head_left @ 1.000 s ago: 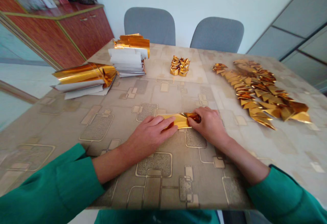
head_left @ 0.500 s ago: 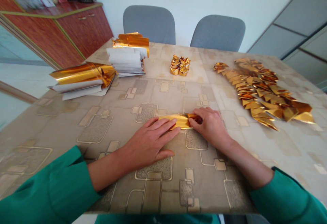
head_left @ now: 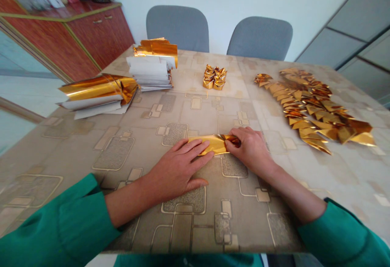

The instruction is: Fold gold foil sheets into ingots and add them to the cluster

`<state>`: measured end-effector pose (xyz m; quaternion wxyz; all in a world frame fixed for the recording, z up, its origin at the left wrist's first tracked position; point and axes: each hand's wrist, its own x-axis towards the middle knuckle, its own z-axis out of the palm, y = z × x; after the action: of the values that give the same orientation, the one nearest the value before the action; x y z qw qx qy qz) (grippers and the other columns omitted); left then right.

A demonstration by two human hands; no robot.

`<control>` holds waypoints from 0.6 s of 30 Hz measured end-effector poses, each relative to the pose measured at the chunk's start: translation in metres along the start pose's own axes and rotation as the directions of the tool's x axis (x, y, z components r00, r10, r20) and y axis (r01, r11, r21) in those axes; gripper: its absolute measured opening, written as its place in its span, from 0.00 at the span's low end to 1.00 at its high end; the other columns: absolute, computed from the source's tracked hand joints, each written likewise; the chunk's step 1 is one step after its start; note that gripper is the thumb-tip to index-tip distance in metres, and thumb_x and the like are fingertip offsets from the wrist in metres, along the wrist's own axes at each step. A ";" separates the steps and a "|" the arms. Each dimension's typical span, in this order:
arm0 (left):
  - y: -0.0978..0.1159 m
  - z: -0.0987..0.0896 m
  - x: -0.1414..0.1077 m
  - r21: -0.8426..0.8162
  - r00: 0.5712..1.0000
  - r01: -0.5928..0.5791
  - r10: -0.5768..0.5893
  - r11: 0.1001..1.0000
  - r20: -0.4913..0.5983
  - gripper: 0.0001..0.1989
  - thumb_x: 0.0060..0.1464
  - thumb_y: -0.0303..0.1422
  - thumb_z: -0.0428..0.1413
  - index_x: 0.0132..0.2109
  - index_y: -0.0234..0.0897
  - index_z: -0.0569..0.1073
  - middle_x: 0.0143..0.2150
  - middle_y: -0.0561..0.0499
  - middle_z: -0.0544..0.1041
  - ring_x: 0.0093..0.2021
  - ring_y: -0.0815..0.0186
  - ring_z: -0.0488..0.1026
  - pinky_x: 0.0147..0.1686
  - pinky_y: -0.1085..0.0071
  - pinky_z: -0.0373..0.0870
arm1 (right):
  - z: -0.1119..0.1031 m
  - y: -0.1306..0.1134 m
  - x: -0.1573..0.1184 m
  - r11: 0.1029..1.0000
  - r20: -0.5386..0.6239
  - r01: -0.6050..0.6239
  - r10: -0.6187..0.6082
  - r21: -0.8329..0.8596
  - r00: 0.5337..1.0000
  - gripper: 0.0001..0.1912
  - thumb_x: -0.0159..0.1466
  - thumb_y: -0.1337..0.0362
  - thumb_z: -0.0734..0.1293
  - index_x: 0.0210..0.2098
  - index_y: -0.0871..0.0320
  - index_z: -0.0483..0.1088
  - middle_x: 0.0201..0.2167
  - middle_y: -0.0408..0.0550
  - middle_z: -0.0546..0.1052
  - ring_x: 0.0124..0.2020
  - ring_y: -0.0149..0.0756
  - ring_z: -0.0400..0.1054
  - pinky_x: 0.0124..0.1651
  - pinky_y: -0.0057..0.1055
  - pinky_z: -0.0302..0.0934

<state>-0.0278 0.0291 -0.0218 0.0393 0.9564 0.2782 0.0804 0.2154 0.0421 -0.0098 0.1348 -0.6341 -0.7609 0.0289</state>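
A narrow strip of gold foil paper point(head_left: 210, 144) lies across the table in front of me, its right end curled or rolled. My left hand point(head_left: 178, 169) rests flat with its fingertips pressing the strip's left part. My right hand point(head_left: 248, 148) pinches the rolled right end between fingers and thumb. Beyond my hands stand a small heap of folded gold ingot shapes point(head_left: 214, 77) and a long spread of folded gold triangles point(head_left: 310, 108). Two stacks of gold-and-white paper sheets point(head_left: 152, 64) point(head_left: 99, 93) lie at the far left.
The table point(head_left: 195, 112) has a beige patterned cover, with edges at the left and far side. Two grey chairs point(head_left: 177, 25) point(head_left: 260, 35) stand beyond it. A red-brown cabinet point(head_left: 100, 41) stands at the back left. Green sleeves point(head_left: 57, 222) enter from below.
My left hand has shifted slightly, showing more of the strip's left part. My right hand stays at the rolled end. The view has tilted a little.
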 end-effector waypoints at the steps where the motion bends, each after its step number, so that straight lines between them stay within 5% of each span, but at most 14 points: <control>1: 0.000 -0.001 0.000 -0.004 1.000 -0.001 0.001 1.000 -0.001 0.33 0.61 0.53 0.51 0.65 0.39 0.63 0.68 0.41 0.63 0.67 0.51 0.58 0.64 0.52 0.54 | 0.000 0.000 0.001 1.000 0.003 -0.006 0.006 -0.008 1.000 0.03 0.60 0.66 0.69 0.29 0.57 0.72 0.27 0.47 0.76 0.33 0.41 0.66 0.36 0.34 0.49; 6: -0.001 -0.003 0.002 -0.007 1.000 -0.010 0.010 1.000 -0.007 0.32 0.60 0.53 0.51 0.64 0.39 0.65 0.68 0.41 0.63 0.67 0.50 0.59 0.62 0.52 0.56 | -0.002 0.003 -0.002 1.000 -0.072 0.016 -0.016 -0.003 0.997 0.06 0.60 0.65 0.70 0.38 0.58 0.74 0.33 0.48 0.78 0.36 0.43 0.67 0.39 0.36 0.53; 9: -0.001 -0.003 0.003 0.001 1.000 -0.015 0.015 1.000 -0.012 0.32 0.61 0.53 0.51 0.65 0.40 0.65 0.68 0.41 0.63 0.66 0.50 0.60 0.62 0.52 0.56 | -0.007 -0.003 -0.012 0.975 -0.202 0.207 -0.218 -0.077 0.955 0.12 0.64 0.66 0.68 0.48 0.55 0.73 0.45 0.50 0.78 0.46 0.45 0.65 0.49 0.41 0.54; 13: -0.002 -0.002 0.003 0.021 1.000 -0.011 0.012 1.000 -0.015 0.33 0.60 0.53 0.51 0.66 0.39 0.63 0.68 0.41 0.64 0.66 0.50 0.60 0.63 0.53 0.56 | -0.009 -0.017 -0.031 0.863 -0.122 0.488 -0.503 -0.133 0.856 0.07 0.69 0.67 0.64 0.41 0.55 0.75 0.37 0.46 0.79 0.45 0.41 0.65 0.60 0.45 0.46; 18: -0.003 -0.002 0.003 0.038 1.000 -0.016 0.016 0.999 -0.001 0.32 0.61 0.53 0.50 0.66 0.40 0.64 0.68 0.41 0.63 0.66 0.51 0.60 0.62 0.52 0.56 | -0.010 -0.013 -0.047 0.870 -0.094 0.455 -0.478 -0.190 0.873 0.09 0.70 0.65 0.62 0.42 0.54 0.76 0.37 0.46 0.80 0.45 0.41 0.66 0.63 0.47 0.42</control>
<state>-0.0279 0.0333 -0.0195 0.0203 0.9591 0.2718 0.0760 0.2131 -0.0077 -0.0057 0.1383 -0.4403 -0.8802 -0.1104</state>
